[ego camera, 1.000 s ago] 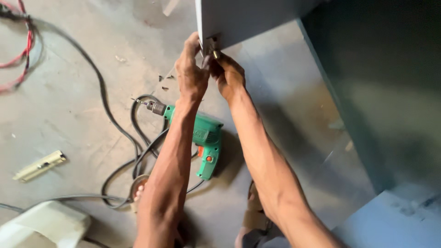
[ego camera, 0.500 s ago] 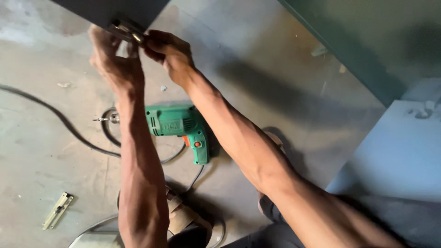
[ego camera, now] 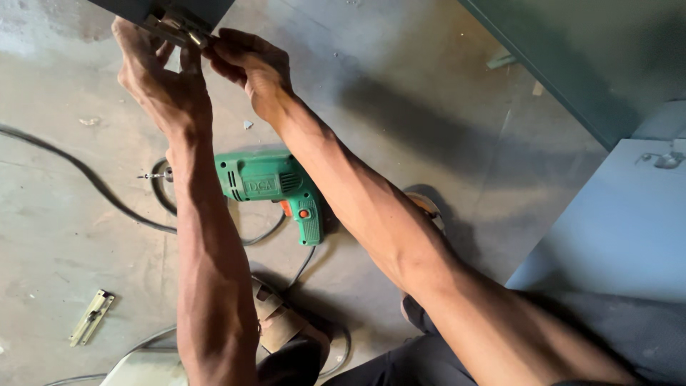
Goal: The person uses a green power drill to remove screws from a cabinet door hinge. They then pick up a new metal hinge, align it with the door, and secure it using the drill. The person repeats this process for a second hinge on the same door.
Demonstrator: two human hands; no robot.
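Observation:
Both my hands reach up to the lower corner of a dark grey panel point(ego camera: 207, 8) at the top left. My left hand point(ego camera: 161, 82) grips a small brass-coloured metal fitting point(ego camera: 177, 30) against the panel's edge. My right hand point(ego camera: 250, 64) pinches the same fitting from the right with fingertips closed. Below my arms a green electric drill point(ego camera: 268, 182) lies on the concrete floor, its bit point(ego camera: 153, 175) pointing left.
A black cable point(ego camera: 86, 179) snakes across the floor at left. A small metal hinge point(ego camera: 91, 317) lies at lower left. A dark green cabinet wall point(ego camera: 586, 57) stands at upper right, a light grey panel point(ego camera: 614, 229) at right. My sandalled foot point(ego camera: 279, 318) is below the drill.
The view has shifted, so the panel corner and my hands now sit higher and further left in the frame. Both hands stay on the fitting throughout.

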